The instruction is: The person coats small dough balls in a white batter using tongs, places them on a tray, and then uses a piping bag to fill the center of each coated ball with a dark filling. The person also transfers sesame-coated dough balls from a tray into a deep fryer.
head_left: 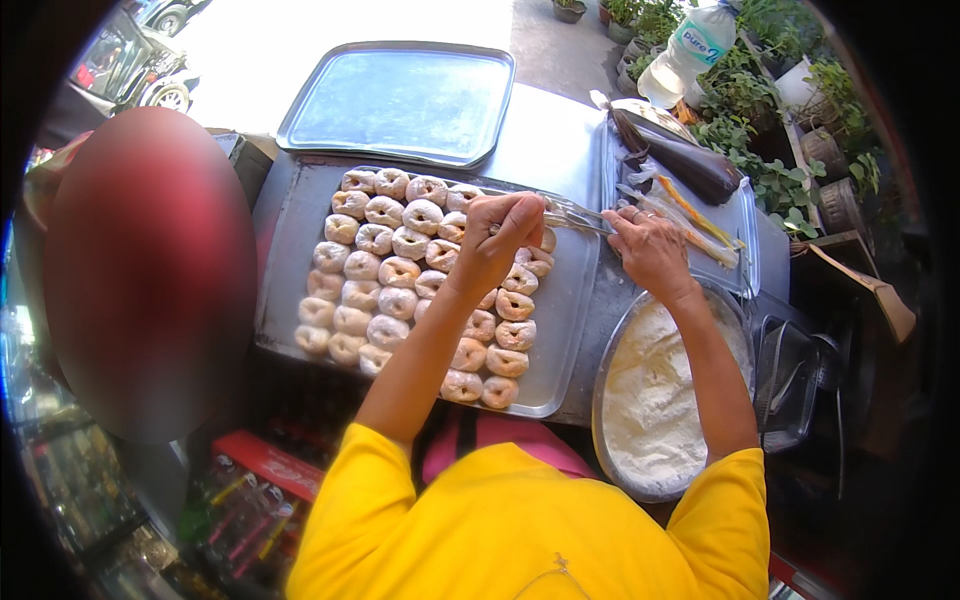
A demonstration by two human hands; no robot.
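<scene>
Right now the right hand [645, 245] pinches one end of a shiny tool [586, 219], maybe tongs, above the tray's [565, 330] right side. The left hand [500, 235] has its fingers curled tight by the other end; whether they grip it, I can't tell. Handling the tool seems the step; next calls for clearing the doughnuts [399, 271]. The left forearm [425, 357] hides several.

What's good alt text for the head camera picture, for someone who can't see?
A person's left hand and right hand hold a shiny metal utensil over a metal tray of powdered ring doughnuts in rows. An oval basin of white powder sits at right.
</scene>
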